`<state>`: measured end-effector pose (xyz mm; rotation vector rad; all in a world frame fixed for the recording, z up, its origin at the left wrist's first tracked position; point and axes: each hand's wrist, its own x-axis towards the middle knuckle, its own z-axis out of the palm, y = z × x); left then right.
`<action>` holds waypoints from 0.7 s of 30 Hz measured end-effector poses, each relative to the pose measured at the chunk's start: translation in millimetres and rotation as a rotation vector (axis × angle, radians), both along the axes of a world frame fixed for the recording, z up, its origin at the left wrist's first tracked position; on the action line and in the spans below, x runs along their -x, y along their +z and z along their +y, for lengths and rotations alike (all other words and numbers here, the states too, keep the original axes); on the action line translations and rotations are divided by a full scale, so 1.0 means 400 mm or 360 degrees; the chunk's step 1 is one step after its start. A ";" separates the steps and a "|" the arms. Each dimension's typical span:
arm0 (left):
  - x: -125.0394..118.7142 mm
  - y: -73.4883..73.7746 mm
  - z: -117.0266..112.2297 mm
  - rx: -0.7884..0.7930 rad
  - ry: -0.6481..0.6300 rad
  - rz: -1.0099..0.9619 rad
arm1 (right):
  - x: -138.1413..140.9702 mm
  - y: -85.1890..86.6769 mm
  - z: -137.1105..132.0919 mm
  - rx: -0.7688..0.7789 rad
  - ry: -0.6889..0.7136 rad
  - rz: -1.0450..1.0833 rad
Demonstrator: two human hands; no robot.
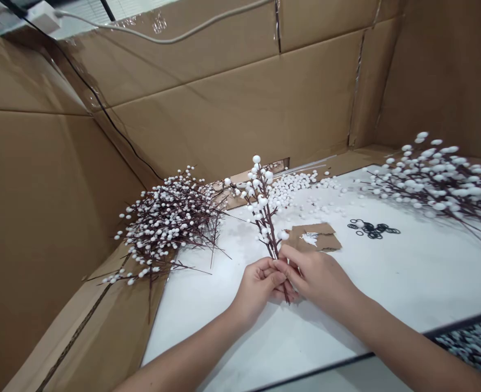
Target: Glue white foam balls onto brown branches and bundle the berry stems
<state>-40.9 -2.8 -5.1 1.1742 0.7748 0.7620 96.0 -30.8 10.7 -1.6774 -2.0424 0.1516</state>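
- Holding a berry stem in both hands, top tilted away and slightly left, low end just above the white worktop.
- Left hand: fingers curled in a narrow grip round the lower stem.
- Right hand: narrow pinch on the same stem, fingertips touching the left hand. Fingers hide the exact contact, so can't tell how each hand sits on the stem.
- Stem's cut end pokes out below the hands. Berries overlap up top, count unreadable.
- Loose white beads lie scattered behind the stem, some in a heap. Heap's far side is hard to make out.
- Cardboard scrap just right of the stem, near the right hand, with a white smear on it. Can't tell what the smear is.
- Black rings lie tangled right of the scrap; can't count them.
- Berry bundle at left, stems crossing, partly over the cardboard edge.
- Second bundle at right, running off the frame.
- Dark-edged tray of speckled stuff at lower right, cut off, contents unclear.
- Cardboard walls surround the worktop; cable runs along the top, plug cut off at the corner.
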 end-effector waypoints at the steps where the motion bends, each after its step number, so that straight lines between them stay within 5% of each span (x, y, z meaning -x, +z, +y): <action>1: -0.001 0.001 -0.001 -0.0006 0.0000 0.0022 | 0.000 0.002 0.000 0.0029 -0.0019 0.0000; 10: -0.003 0.002 -0.008 0.0004 -0.0026 0.0046 | -0.003 0.007 -0.001 0.0239 -0.0143 0.0106; 21: -0.003 -0.014 -0.004 -0.0085 -0.0025 0.0095 | -0.018 -0.003 -0.014 0.0149 -0.0069 0.0245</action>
